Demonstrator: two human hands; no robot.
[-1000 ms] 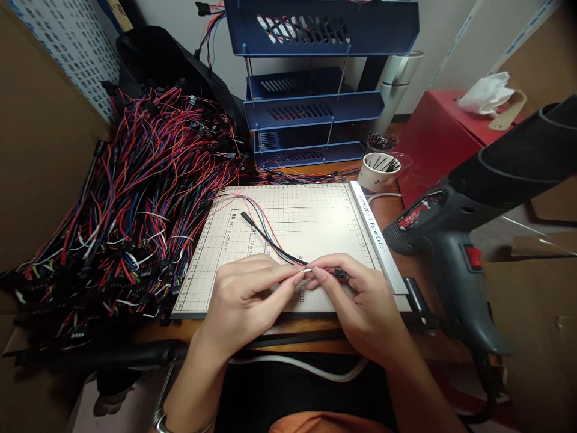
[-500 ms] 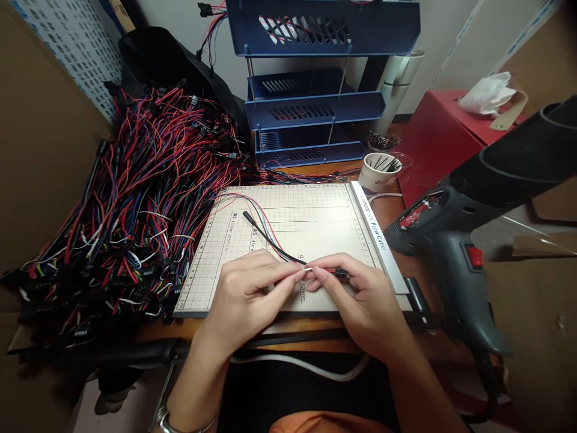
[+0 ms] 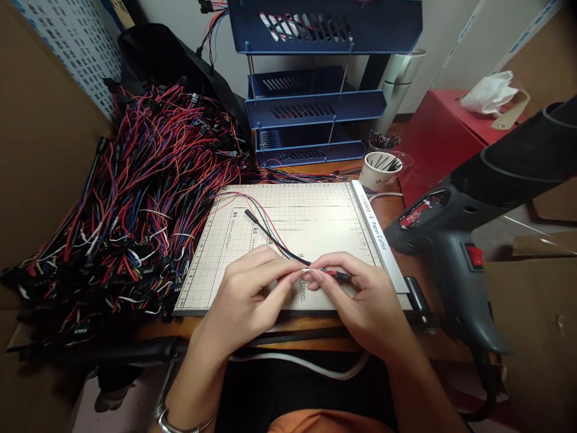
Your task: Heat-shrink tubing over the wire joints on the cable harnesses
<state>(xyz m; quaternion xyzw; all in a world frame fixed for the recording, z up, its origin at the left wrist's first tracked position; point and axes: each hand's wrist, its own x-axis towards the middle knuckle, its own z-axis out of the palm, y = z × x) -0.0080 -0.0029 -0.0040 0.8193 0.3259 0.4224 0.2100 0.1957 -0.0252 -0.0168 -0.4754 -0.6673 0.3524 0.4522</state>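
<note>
Above the front part of a paper cutter board [image 3: 333,225], my two hands meet fingertip to fingertip. My left hand [image 3: 255,288] pinches a thin white wire [image 3: 306,270] between thumb and forefinger. On the other side, my right hand [image 3: 356,288] is closed on the wires, thumb and forefinger pressed together. A small dark connector [image 3: 340,275] with red wire sticks out past the right fingers. From the hands a black cable [image 3: 274,239] runs up-left to a round plug end on the board, with red and blue wires beside it. The fingertips hide the exact joint.
A large heap of wire harnesses [image 3: 171,162] lies left, overlapping the board's edge. A heat gun [image 3: 451,210] stands at the right. Behind are a paper cup [image 3: 381,171] of thin black pieces, a blue tiered rack [image 3: 315,108] and a red box [image 3: 446,132].
Both hands stay nearly in place with small finger shifts. The dark connector and red wire by the right fingers have turned slightly, showing more red.
</note>
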